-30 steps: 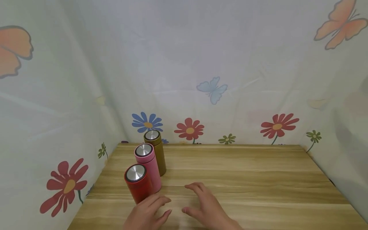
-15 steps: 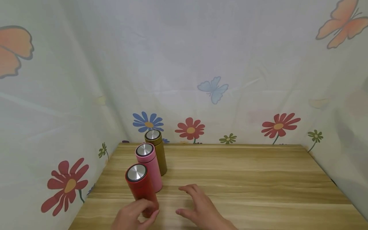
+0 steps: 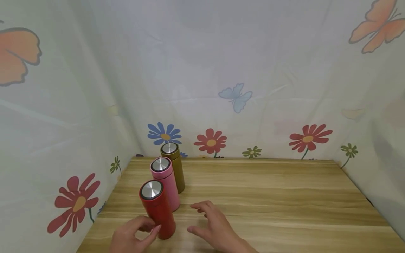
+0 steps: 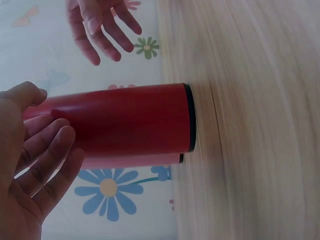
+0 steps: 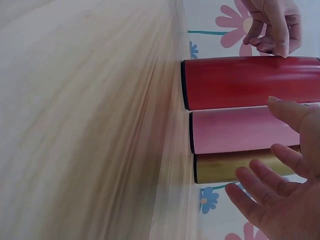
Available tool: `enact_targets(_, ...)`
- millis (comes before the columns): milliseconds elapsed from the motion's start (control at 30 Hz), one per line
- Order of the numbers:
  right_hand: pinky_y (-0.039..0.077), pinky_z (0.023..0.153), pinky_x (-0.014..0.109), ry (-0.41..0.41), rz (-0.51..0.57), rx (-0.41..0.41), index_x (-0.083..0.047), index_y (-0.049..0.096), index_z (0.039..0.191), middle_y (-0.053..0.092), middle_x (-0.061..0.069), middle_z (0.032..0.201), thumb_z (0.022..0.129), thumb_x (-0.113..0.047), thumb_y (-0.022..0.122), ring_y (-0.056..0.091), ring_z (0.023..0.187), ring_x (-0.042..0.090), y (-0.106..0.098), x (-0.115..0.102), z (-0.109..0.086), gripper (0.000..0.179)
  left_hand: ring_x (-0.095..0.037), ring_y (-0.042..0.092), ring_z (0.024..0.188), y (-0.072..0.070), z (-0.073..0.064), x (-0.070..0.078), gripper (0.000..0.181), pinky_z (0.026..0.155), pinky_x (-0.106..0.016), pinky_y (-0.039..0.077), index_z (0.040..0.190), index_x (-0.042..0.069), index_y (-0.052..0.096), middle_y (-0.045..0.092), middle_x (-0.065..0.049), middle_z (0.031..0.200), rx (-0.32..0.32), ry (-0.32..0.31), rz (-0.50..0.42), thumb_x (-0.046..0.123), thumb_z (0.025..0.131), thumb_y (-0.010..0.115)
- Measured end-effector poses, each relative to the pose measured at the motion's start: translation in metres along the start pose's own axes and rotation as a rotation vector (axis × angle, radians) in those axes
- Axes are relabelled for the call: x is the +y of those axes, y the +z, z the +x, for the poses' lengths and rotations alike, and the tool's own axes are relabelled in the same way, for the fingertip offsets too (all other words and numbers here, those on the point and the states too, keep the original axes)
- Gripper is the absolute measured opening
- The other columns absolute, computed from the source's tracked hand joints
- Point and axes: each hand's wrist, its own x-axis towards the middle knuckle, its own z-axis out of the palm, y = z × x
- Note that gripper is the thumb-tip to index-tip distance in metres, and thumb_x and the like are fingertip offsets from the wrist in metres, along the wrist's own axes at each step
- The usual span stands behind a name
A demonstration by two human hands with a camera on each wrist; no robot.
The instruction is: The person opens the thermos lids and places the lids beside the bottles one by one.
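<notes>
Three insulated bottles stand upright in a slanting row on the table's left: a red bottle nearest, a pink bottle behind it, a gold bottle farthest back. All have shiny silver lid tops. My left hand is at the red bottle's left side, fingers loosely bent and the thumb tip overlapping its lower body. In the left wrist view those fingers overlap the red bottle's upper part without wrapping round it. To the right of the bottles, my right hand hovers with spread fingers and holds nothing.
The wood-grain table extends to the right and back. A pale curtain printed with flowers and butterflies encloses it at the back and both sides, and the gold bottle stands nearest the back curtain.
My left hand has moved left from in front of the red bottle to its side, uncovering its lower part. My right hand has drifted slightly left, toward the bottles. The bottles keep their places.
</notes>
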Motion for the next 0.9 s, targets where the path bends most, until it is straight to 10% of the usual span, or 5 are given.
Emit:
enact_targets(333, 0.056, 0.095, 0.035, 0.011, 0.086, -0.005, -0.026, 0.061, 0.134, 0.064, -0.007, 0.129, 0.089, -0.043, 0.080, 0.062, 0.115, 0.011, 0.013, -0.003, 0.012, 0.052, -0.004, 0.068, 0.073, -0.010, 0.009, -0.013, 0.026, 0.072, -0.027, 0.062, 0.088, 0.021, 0.071, 0.072, 0.009, 0.080, -0.015, -0.098, 0.018, 0.031, 0.077, 0.093)
enact_targets(900, 0.057, 0.096, 0.032, 0.027, 0.163, -0.034, -0.021, 0.057, 0.140, 0.062, -0.007, 0.130, 0.088, -0.037, 0.083, 0.063, 0.118, 0.019, 0.025, -0.012, 0.027, 0.061, -0.030, 0.064, 0.122, 0.001, 0.020, -0.024, 0.094, 0.094, -0.044, 0.059, 0.146, 0.017, 0.044, 0.062, -0.010, 0.138, -0.163, -0.252, -0.113, 0.070, 0.076, 0.078)
